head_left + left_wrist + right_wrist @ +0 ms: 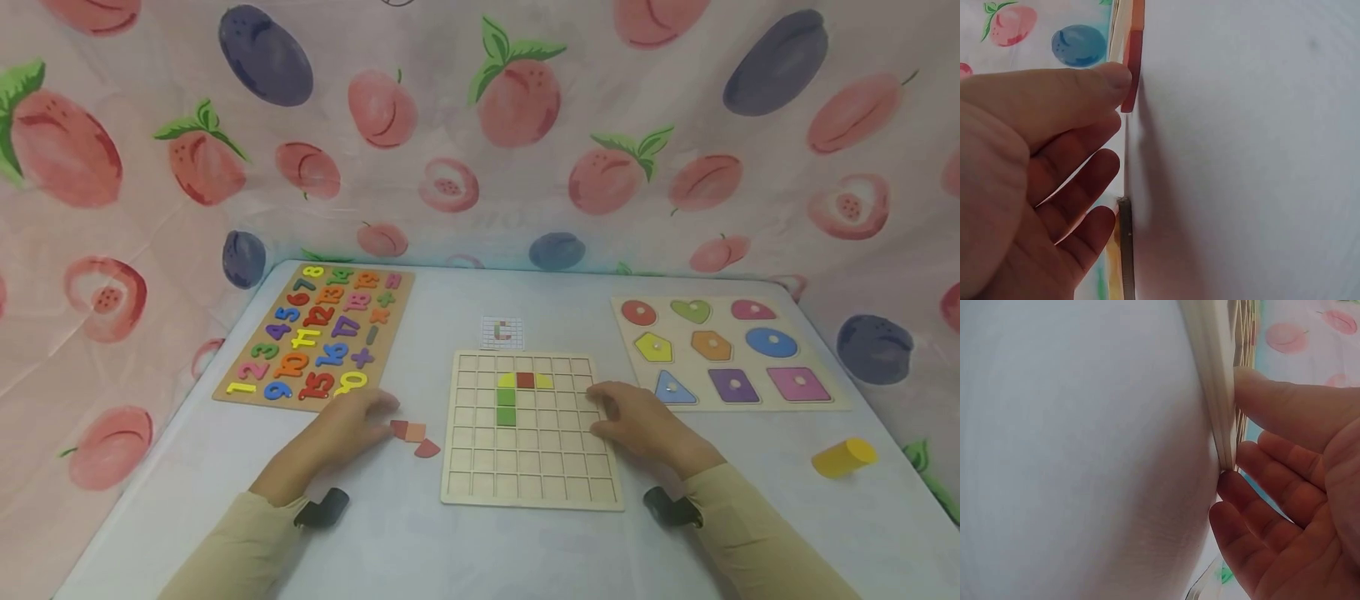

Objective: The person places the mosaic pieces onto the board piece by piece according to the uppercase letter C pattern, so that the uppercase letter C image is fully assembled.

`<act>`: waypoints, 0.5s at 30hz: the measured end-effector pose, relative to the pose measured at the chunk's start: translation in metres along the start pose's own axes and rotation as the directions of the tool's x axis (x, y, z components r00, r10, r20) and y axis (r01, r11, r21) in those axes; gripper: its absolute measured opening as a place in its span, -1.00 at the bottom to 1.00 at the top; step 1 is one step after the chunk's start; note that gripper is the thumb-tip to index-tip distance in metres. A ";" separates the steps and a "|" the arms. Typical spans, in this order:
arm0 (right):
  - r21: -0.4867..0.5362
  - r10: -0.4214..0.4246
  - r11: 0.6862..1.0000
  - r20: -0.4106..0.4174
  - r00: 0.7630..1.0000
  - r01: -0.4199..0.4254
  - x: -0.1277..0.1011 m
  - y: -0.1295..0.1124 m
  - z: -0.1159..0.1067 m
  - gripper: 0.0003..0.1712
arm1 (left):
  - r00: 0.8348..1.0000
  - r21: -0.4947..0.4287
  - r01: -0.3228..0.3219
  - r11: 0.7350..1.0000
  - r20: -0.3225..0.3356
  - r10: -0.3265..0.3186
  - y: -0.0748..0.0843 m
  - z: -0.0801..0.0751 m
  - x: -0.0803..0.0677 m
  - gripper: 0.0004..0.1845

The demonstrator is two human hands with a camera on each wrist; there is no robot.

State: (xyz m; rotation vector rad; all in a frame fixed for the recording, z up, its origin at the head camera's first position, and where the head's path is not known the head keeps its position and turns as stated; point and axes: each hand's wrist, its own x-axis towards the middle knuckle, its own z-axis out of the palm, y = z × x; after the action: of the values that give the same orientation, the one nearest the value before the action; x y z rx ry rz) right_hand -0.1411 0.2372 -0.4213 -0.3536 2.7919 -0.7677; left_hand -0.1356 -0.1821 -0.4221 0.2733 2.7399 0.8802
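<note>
Grid board (529,433) sits flat on the bench (480,550) right in front of you, partly filled: two green tiles (506,407) stacked under a yellow-and-red cap near the top rows. Your right hand (637,421) rests on the board's right edge, fingers loosely bent against the rim and around nothing, which the right wrist view backs up. Your left hand (352,425) is down on the bench left of the board, thumb tip touching the dark red tile (399,429), fingers relaxed, no real grip on it yet. Two more loose tiles (422,440) lie just beside it.

Looks like you're mid-pattern, at the fetch-a-tile step. Next move, I'd guess, calls for a proper pinch on that thin tile, since it lies flat with little edge to catch.

Room-wise, there's open bench between the tiles and the board. Farther out, the number puzzle (318,337) sits close behind your left hand, the pattern card (502,332) just past the board, the shape puzzle (723,350) near your right, and a yellow cylinder (843,457) well off right.
</note>
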 end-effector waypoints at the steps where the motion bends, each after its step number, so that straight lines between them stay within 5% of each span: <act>1: 0.002 0.000 1.000 -0.001 1.000 0.000 0.000 0.000 0.000 -0.38 | 1.000 -0.001 0.000 1.000 0.001 0.000 0.000 0.001 0.000 -0.61; 15: 0.005 0.001 1.000 -0.005 1.000 -0.001 -0.002 0.000 -0.001 -0.38 | 1.000 0.015 -0.005 1.000 0.013 0.005 0.001 0.005 0.002 -0.68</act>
State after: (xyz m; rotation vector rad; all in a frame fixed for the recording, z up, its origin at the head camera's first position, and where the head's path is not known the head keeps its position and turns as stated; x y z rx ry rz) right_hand -0.1396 0.2382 -0.4204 -0.3499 2.7940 -0.7769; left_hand -0.1355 -0.1782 -0.4263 0.2882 2.7361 0.8571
